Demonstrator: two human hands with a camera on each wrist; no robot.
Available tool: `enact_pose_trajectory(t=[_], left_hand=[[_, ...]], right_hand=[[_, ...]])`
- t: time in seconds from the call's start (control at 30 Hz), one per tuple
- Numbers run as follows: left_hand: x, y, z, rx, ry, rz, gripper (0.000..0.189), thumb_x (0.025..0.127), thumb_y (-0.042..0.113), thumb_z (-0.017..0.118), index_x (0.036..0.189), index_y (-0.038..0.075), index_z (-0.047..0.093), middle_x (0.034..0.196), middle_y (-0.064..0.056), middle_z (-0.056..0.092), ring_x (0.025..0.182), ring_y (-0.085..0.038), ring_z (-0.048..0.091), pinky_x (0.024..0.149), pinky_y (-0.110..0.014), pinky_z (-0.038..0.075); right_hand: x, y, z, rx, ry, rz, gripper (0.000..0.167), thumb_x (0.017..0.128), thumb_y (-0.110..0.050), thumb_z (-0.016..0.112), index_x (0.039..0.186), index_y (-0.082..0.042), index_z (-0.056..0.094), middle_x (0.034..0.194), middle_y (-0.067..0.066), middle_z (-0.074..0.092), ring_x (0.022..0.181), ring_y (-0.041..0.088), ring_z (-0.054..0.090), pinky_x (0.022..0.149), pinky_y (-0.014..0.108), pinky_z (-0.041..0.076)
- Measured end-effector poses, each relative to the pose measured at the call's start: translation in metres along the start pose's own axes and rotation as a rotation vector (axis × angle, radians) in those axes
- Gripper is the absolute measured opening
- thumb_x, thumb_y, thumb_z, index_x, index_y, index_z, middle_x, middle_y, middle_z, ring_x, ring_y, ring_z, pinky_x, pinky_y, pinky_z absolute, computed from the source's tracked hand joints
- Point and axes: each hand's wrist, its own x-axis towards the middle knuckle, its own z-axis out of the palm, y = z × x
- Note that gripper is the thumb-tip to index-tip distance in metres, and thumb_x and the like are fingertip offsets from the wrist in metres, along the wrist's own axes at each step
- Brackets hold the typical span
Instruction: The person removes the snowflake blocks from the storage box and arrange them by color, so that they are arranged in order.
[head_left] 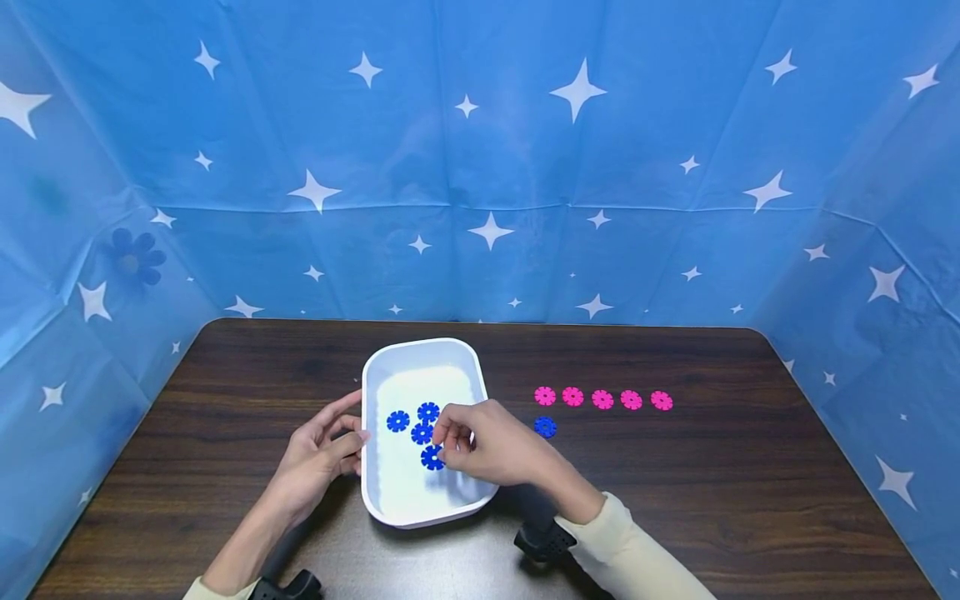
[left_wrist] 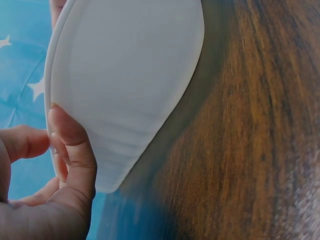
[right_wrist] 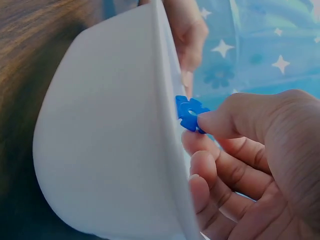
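Note:
My left hand (head_left: 318,462) holds the left rim of a white plastic tray (head_left: 390,354), with thumb and fingers on either side of the rim in the left wrist view. Over the tray's right side is my right hand (head_left: 487,442). Its thumb and index finger pinch a blue notched disc (right_wrist: 190,114) with a hole in its middle. Other blue discs (head_left: 398,421) lie on the tray's floor, partly overlapped by the right hand in the head view.
To the right of the tray, several pink notched discs (head_left: 603,400) form a row on the dark wooden table (head_left: 720,492). One blue disc on the table (head_left: 545,427) lies just below the row's left end. A blue star-patterned cloth (head_left: 517,167) surrounds the table's back and sides.

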Motion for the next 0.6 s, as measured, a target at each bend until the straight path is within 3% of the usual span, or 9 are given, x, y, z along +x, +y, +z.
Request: enact_pose_trajectory(t=[0.3, 0.6], left_hand=[[0.001, 0.000, 0.001, 0.004, -0.003, -0.001, 0.064, 0.099, 0.004, 0.060, 0.157, 0.016, 0.037, 0.111, -0.007, 0.054, 0.080, -0.013, 0.062, 0.071, -0.029, 0.061], [0.001, 0.001, 0.000, 0.001, 0.000, -0.002, 0.064, 0.099, 0.004, 0.060, 0.157, 0.016, 0.037, 0.111, -0.007, 0.054, 0.080, -0.013, 0.063, 0.072, -0.028, 0.061]], right_hand=[[-0.013, 0.008, -0.013, 0.062, 0.114, 0.004, 0.009, 0.089, -0.008, 0.068, 0.096, -0.014, 0.068, 0.078, -0.006, 0.064, 0.066, 0.005, 0.054, 0.059, 0.019, 0.047], [-0.025, 0.019, -0.024, 0.119, 0.180, 0.061, 0.011, 0.092, -0.008, 0.068, 0.099, -0.016, 0.069, 0.082, -0.006, 0.067, 0.071, 0.010, 0.058, 0.063, 0.021, 0.049]])
